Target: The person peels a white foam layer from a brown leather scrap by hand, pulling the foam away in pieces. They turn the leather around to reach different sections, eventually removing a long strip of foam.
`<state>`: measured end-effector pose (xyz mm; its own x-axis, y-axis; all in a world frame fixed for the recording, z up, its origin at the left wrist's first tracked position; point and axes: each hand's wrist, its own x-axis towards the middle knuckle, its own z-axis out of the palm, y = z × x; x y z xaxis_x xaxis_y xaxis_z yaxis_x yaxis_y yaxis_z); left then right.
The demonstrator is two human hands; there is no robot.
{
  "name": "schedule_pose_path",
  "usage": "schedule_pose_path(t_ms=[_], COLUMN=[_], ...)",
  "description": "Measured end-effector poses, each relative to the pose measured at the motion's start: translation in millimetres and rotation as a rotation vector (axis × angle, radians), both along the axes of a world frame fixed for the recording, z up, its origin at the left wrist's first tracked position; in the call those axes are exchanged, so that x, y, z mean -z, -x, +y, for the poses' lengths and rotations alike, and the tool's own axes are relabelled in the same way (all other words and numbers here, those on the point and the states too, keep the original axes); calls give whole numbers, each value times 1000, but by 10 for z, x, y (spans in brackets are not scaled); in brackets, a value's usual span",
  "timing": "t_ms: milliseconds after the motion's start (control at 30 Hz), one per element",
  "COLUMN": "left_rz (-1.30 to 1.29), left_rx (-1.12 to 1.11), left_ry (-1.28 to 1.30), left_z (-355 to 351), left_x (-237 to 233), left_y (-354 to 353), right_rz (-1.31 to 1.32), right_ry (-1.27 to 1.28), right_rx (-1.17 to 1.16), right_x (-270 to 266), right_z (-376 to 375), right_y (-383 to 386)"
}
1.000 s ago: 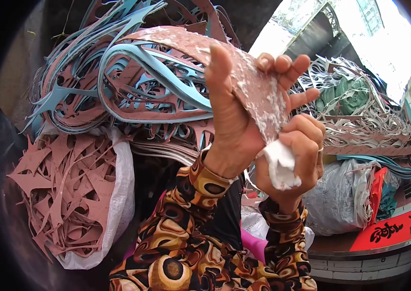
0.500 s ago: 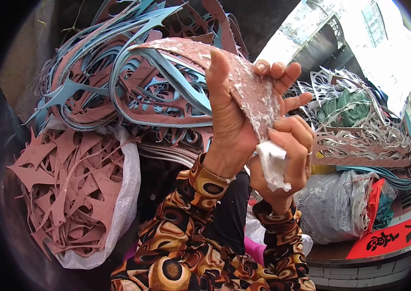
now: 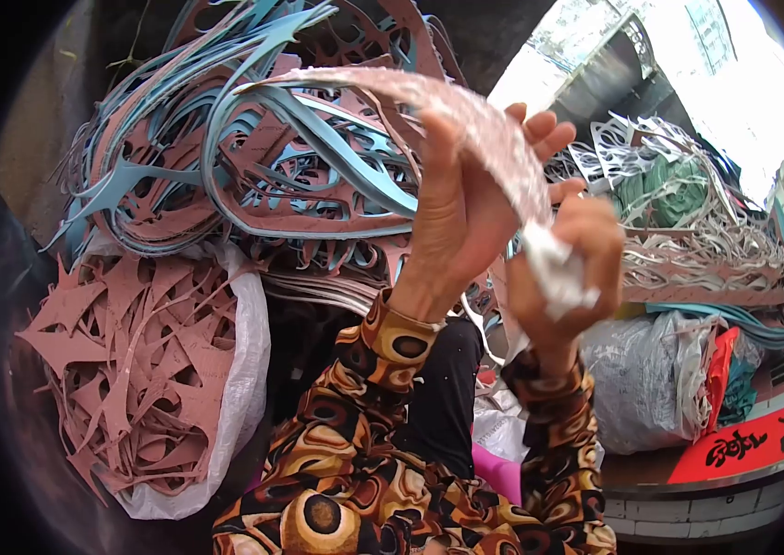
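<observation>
A curved pinkish-brown sheet scrap (image 3: 480, 120) with white fuzzy patches arches across my left hand (image 3: 471, 208). The scrap passes between the thumb and the other fingers, which are fairly straight and bent around it. My right hand (image 3: 586, 264) is closed at the scrap's lower end and smeared by motion. A crumpled white soft piece (image 3: 554, 268) is in its grip, touching that end. Whether the fingers also pinch the scrap itself cannot be seen.
Blue and pink cut-out strips (image 3: 318, 157) lie heaped behind. A white sack (image 3: 249, 370) of pink offcuts (image 3: 142, 370) stands at left. At right are a bundle of pale strips (image 3: 706, 259), a grey plastic-wrapped bale (image 3: 646, 379) and a red banner (image 3: 748, 439).
My right hand has moved right and slightly up with the white piece. The scrap has bent and turned more edge-on, and my left hand has shifted a little right.
</observation>
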<state>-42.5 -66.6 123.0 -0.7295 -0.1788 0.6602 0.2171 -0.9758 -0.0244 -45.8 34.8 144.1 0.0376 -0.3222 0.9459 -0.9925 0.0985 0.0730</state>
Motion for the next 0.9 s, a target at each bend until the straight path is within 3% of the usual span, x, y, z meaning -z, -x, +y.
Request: schedule_pose_path(t_ms=[67, 100, 133, 233, 333, 400, 533, 600, 700, 733, 800, 900], left_rz=[-129, -70, -29, -31, 37, 41, 11, -5, -79, -114, -71, -121], left_rx=[-111, 51, 51, -238, -109, -83, -67, -69, -149, -320, -239, -199], left_ry=[143, 161, 208, 268, 112, 39, -153, -252, -319, -244, -239, -212], left_z=[105, 139, 179, 233, 243, 220, 155, 131, 159, 199, 236, 323], left_x=[112, 96, 19, -160, -419, -490, -470, -392, -119, 13, 242, 312], left_y=[113, 96, 88, 246, 381, 372, 366, 332, 343, 435, 458, 149], right_rz=[-7, -17, -33, -31, 62, -171, 63, -175, -85, -37, -204, -344], right_ry=[21, 5, -10, -74, -96, -220, -225, -213, -92, -26, -208, -219], right_rx=[54, 12, -29, -103, -229, -379, -303, -126, -145, -155, -63, -131], right_x=[-153, -245, -328, -621, -930, -1074, -979, -762, -410, -332, -264, -63], right_z=[-13, -10, -13, -61, -208, -281, -559, -558, -580, -577, -356, -210], right_y=[160, 260, 339, 456, 566, 541, 605, 458, 504, 512, 311, 337])
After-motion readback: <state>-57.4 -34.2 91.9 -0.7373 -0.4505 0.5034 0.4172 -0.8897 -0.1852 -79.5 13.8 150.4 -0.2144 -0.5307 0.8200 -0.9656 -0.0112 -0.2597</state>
